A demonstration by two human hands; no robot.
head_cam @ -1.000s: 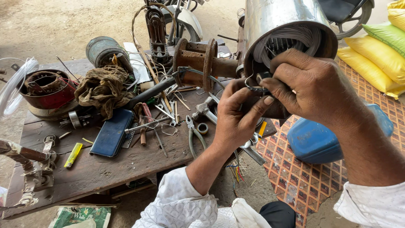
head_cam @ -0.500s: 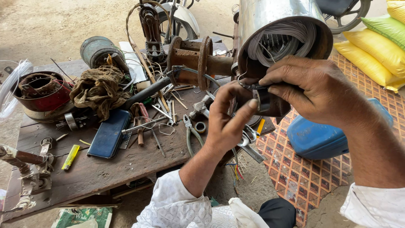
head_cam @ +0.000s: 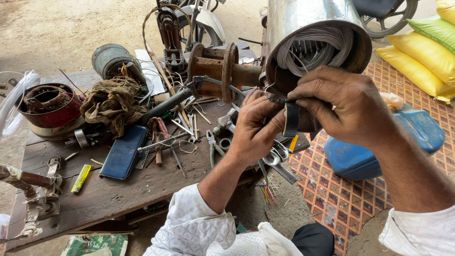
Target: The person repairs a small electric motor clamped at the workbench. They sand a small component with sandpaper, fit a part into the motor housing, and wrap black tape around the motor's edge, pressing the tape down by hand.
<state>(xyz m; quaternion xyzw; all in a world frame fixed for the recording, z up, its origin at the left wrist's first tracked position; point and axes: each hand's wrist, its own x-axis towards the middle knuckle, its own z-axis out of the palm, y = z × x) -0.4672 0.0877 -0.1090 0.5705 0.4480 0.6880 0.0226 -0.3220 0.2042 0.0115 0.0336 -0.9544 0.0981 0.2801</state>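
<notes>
Right hand [head_cam: 343, 106]: fingers closed in a pinch on a strip of black tape [head_cam: 290, 119], which hangs taut below the fingertips. Left hand [head_cam: 256, 125]: fingers curled together against the same strip and against a thin wire lead [head_cam: 271, 90] that loops out of the motor mouth; whether the thumb clamps the lead itself cannot be told. Both hands meet at the lower rim of the motor housing [head_cam: 303, 19], a shiny metal cylinder lying on its side with its open end toward the camera. Inside: a bundle of pale grey winding [head_cam: 315, 50], already coiled and seated in the stator. Judgement: winding in place, lead end being taped, so a late stage; remaining leads and closing of the housing appear still to do. Behind the hands: rusty spool [head_cam: 213, 64]. On the wooden workbench [head_cam: 118, 189]: pliers [head_cam: 212, 144], loose hand tools, dark blue case [head_cam: 124, 151], yellow marker [head_cam: 81, 178], greasy rag [head_cam: 113, 102], a second, red stator [head_cam: 47, 106]. On the patterned mat: blue plastic can [head_cam: 365, 159]; yellow sacks [head_cam: 417, 66] beyond.
</notes>
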